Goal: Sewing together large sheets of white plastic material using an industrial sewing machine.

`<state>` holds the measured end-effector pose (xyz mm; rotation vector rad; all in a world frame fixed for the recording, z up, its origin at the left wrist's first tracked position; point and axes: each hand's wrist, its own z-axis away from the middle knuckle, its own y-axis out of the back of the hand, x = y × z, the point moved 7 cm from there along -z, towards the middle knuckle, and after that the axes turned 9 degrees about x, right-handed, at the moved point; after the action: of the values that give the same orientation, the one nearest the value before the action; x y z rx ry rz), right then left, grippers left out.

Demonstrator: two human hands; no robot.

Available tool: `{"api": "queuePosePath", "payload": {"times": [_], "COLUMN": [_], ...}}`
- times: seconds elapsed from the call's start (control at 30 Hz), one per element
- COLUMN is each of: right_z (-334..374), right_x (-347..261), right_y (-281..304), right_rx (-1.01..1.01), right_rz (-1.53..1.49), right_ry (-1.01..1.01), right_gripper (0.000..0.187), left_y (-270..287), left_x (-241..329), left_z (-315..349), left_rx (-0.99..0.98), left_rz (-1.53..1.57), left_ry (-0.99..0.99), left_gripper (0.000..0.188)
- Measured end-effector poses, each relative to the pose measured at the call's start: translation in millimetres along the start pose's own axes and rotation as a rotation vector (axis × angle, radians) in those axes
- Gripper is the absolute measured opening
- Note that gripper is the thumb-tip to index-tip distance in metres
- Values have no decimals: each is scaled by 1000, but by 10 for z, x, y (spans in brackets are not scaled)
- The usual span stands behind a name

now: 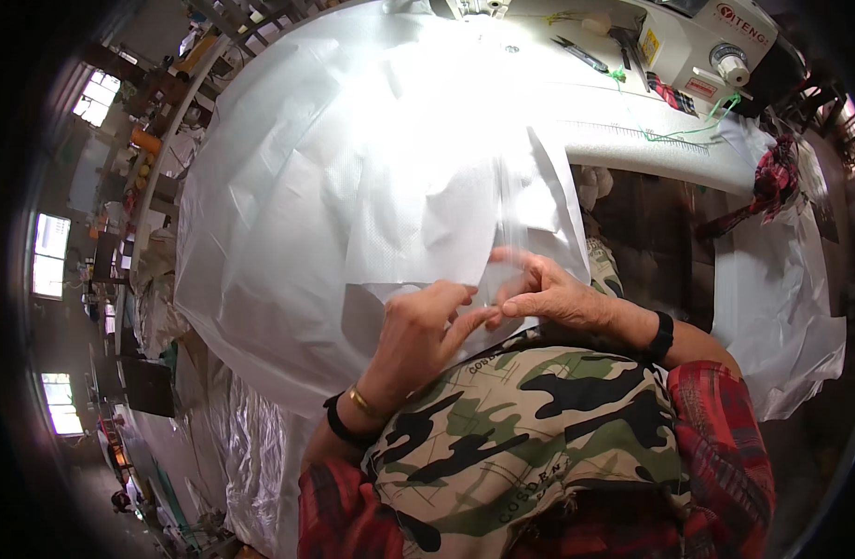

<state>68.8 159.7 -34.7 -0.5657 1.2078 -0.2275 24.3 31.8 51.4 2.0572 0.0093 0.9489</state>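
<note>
Sheet: while bright light is glaring off its upper part, the large, creased white plastic sheet is draping from the white table toward the person's front.
Left hand: its thumb is reaching toward the right fingertips at the sheet's near edge; can't tell if it's gripping.
Right hand: fingers are curling opposite the left thumb, partly blurring; can't tell if clamped on the sheet.
Apron: green, black and tan camouflage cloth is covering the torso just below both hands.
Table, right: white sewing machine is standing beyond loose green thread.
</note>
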Motion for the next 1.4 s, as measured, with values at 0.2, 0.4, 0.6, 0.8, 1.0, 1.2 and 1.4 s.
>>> {"api": "queuePosePath", "payload": {"times": [0.2, 0.4, 0.6, 0.8, 1.0, 1.2, 1.4], "right_z": [-125, -180, -139, -90, -22, 43, 32], "right_x": [-20, 233, 250, 129, -74, -262, -306], "right_y": [-82, 113, 124, 19, -100, -275, -339], "right_rx": [23, 141, 174, 60, 0, -67, -68], "right_rz": [28, 70, 43, 207, 404, 500, 546], "right_ry": [105, -66, -84, 27, 114, 193, 250], "right_gripper": [68, 21, 19, 19, 21, 21, 23], "left_y": [-418, -163, 159, 190, 174, 191, 366], "left_x": [-495, -707, -864, -843, -839, -723, -131], "left_z": [120, 260, 286, 273, 266, 237, 139], "left_rx": [-136, 28, 182, 193, 203, 215, 311], "left_rz": [333, 449, 250, 165, 78, -77, -279], "left_ry": [395, 535, 503, 475, 410, 317, -22], "left_gripper": [20, 23, 32, 30, 22, 24, 31]}}
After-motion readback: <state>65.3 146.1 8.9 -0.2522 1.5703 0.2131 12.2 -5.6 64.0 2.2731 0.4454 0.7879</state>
